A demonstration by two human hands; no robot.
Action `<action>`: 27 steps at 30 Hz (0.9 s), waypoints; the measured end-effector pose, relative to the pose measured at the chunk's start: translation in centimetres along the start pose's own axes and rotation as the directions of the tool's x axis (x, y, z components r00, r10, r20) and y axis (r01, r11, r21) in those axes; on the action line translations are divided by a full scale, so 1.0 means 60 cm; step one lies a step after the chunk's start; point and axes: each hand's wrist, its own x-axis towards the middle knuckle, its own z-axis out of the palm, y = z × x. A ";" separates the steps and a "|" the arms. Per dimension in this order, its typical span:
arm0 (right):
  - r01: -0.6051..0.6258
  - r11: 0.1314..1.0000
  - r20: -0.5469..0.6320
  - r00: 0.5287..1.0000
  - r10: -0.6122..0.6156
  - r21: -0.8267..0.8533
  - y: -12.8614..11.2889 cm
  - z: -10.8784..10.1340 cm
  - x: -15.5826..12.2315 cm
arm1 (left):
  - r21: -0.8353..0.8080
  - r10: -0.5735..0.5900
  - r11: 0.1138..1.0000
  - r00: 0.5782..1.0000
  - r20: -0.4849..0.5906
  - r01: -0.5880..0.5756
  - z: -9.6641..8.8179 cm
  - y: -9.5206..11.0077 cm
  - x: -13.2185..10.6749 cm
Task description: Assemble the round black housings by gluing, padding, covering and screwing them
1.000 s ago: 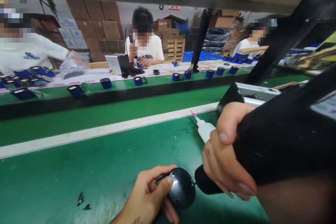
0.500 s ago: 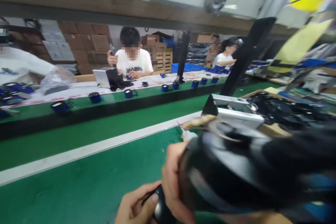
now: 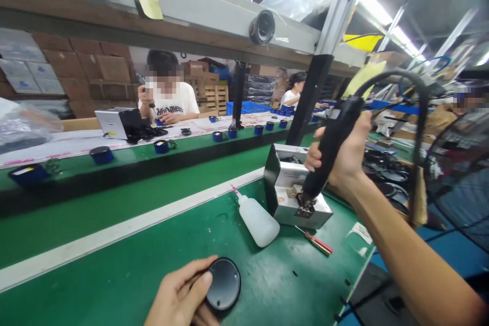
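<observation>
Right hand [image 3: 346,155] had swung away from the black disc [image 3: 224,285] and up to the silver box [image 3: 284,175]; the tip of the power screwdriver [image 3: 330,147] was now at the box's front opening. Contact inside unclear. Right grip closed round the screwdriver's handle. Left hand [image 3: 183,293] kept its grip pinched on the disc's edge, low over the near part of the bench [image 3: 153,270]; whether it touched, couldn't tell. White bottle [image 3: 260,221] now in full view, beside the box. Likely meaning: driving on the disc paused, probably a screw pick-up.
</observation>
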 end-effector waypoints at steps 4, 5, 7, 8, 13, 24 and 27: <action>-0.136 0.990 0.098 0.985 0.139 -0.033 0.009 0.015 -0.016 | -0.068 0.033 0.997 0.998 0.044 -0.030 0.009 0.000 0.014; -0.162 0.986 0.124 0.978 0.166 -0.037 0.006 0.022 -0.027 | -0.078 0.038 0.996 0.998 0.051 -0.034 0.010 -0.001 0.015; -0.172 0.985 0.187 0.968 0.169 0.000 -0.002 0.042 -0.054 | -0.097 0.048 0.994 0.997 0.064 -0.041 0.010 -0.004 0.016; -0.155 0.987 0.228 0.963 0.140 0.047 -0.006 0.055 -0.068 | -0.105 0.054 0.993 0.996 0.070 -0.047 0.011 -0.005 0.015; -0.164 0.947 0.456 0.890 0.021 0.277 -0.001 0.161 -0.131 | -0.144 0.078 0.987 0.996 0.039 -0.072 0.016 -0.008 0.013; -0.232 0.934 0.598 0.801 0.027 0.270 0.051 0.241 -0.151 | -0.191 0.075 0.980 0.995 0.067 -0.061 0.018 -0.007 0.012; -0.309 0.909 0.737 0.676 0.002 0.281 0.060 0.245 -0.152 | -0.184 0.071 0.981 0.994 0.079 -0.056 0.016 -0.008 0.011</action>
